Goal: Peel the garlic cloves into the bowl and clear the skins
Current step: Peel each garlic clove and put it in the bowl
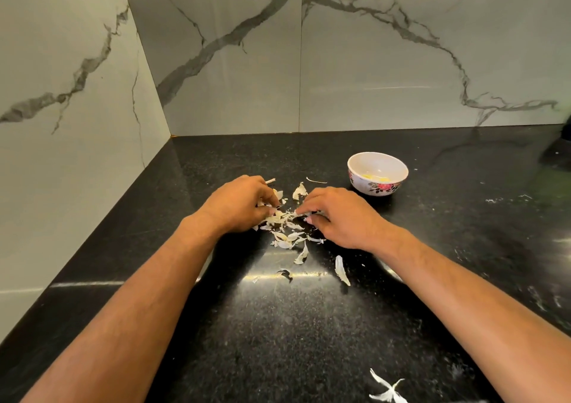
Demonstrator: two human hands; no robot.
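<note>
both hands are laid on the skins (285, 224) heaped at the middle of the counter (309, 325): the left hand (239, 206) with fingers curled into the heap, the right hand (338, 217) pinching a shred at its edge. what lies under the palms is hidden; whether a clove is held cannot be told. one bowl (377, 173) is seen behind the right hand, yellowish bits inside, hard to make out. a few loose skins (386, 390) are scattered nearer.
</note>
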